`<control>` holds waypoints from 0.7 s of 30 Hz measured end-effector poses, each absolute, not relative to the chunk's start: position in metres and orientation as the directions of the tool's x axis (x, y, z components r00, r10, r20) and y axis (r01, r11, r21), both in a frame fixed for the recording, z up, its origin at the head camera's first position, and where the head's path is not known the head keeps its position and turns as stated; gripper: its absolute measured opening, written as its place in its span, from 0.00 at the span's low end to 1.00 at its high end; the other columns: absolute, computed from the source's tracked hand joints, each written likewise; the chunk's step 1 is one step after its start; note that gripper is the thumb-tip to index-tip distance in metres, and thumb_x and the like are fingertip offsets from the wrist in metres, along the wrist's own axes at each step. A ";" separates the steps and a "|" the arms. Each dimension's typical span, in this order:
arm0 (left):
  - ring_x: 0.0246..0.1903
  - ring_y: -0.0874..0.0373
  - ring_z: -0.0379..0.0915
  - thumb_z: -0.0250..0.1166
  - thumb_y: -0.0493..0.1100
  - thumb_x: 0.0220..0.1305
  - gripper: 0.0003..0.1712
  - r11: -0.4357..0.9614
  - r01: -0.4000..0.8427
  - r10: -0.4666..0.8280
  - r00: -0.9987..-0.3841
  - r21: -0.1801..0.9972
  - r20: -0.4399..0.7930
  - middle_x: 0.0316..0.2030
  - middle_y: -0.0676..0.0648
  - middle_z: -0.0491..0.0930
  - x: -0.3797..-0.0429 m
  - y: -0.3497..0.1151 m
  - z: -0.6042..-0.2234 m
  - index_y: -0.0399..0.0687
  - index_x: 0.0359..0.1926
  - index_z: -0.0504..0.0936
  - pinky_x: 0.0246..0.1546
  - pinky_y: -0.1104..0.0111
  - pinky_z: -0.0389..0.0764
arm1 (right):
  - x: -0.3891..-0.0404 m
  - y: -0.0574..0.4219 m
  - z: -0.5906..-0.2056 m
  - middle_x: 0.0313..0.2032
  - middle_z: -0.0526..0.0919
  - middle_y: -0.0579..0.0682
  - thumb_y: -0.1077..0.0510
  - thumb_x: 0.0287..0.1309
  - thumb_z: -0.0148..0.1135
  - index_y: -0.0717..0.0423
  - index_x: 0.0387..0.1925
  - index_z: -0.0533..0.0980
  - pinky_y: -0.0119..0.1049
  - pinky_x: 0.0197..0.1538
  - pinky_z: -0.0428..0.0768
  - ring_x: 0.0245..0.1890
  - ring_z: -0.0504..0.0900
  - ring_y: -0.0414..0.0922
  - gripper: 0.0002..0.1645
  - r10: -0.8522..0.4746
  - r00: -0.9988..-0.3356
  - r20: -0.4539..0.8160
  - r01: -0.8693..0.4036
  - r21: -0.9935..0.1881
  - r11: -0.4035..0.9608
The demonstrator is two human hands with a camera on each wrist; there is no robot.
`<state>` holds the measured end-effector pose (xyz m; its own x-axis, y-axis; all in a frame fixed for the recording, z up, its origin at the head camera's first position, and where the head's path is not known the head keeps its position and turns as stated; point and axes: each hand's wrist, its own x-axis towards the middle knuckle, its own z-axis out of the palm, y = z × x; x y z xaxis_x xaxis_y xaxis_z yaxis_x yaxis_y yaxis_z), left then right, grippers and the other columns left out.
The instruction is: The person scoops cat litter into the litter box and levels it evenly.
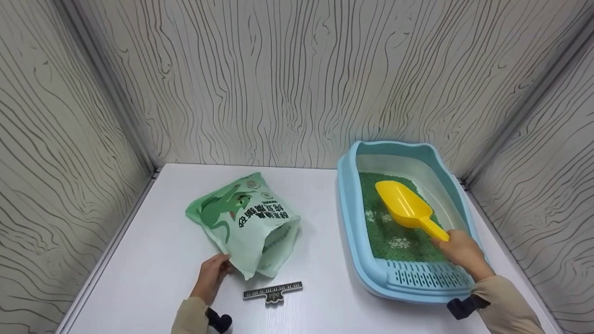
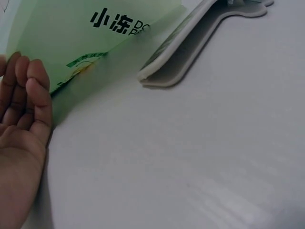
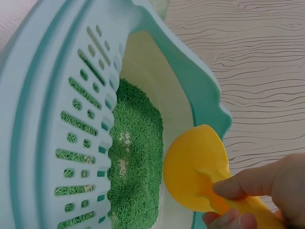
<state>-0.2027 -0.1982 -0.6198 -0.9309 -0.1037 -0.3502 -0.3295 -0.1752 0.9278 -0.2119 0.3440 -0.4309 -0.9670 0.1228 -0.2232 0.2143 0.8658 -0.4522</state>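
Observation:
In the head view my right hand (image 1: 461, 253) grips the handle of a yellow scoop (image 1: 403, 204), held over a blue litter box (image 1: 348, 222). The scoop's bowl shows bare yellow, with no litter seen in it. Green pellet litter (image 1: 390, 250) with a few whitish patches covers the box floor. On the left lies an open-mouthed green litter bag (image 1: 241, 222) with a cat print, its mouth toward me. My left hand (image 1: 212, 276) pinches the bag's near left edge; in the left wrist view its fingers (image 2: 38, 90) are bent beside the bag, the thumb mostly cut off.
A dark clip with a ruler-like bar (image 1: 273, 292) lies on the white table (image 1: 320, 260) between the bag and the box. The box has a slotted front ledge (image 1: 427, 276). Wood-patterned panels (image 1: 260, 83) enclose the back and sides.

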 end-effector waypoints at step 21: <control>0.40 0.62 0.77 0.56 0.47 0.67 0.21 -0.174 -0.326 -0.099 -0.933 0.929 -0.346 0.38 0.53 0.80 -0.204 -0.199 -0.621 0.34 0.52 0.77 0.44 0.74 0.79 | -0.203 0.324 -0.409 0.22 0.71 0.51 0.53 0.63 0.55 0.73 0.39 0.72 0.35 0.24 0.68 0.21 0.68 0.43 0.22 0.070 -0.990 -0.121 0.119 -0.468 0.875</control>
<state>-0.2043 -0.1989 -0.6213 -0.9329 -0.0990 -0.3462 -0.3263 -0.1742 0.9291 -0.2027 0.3238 -0.4094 -0.9902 0.0697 -0.1213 0.1190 0.8755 -0.4684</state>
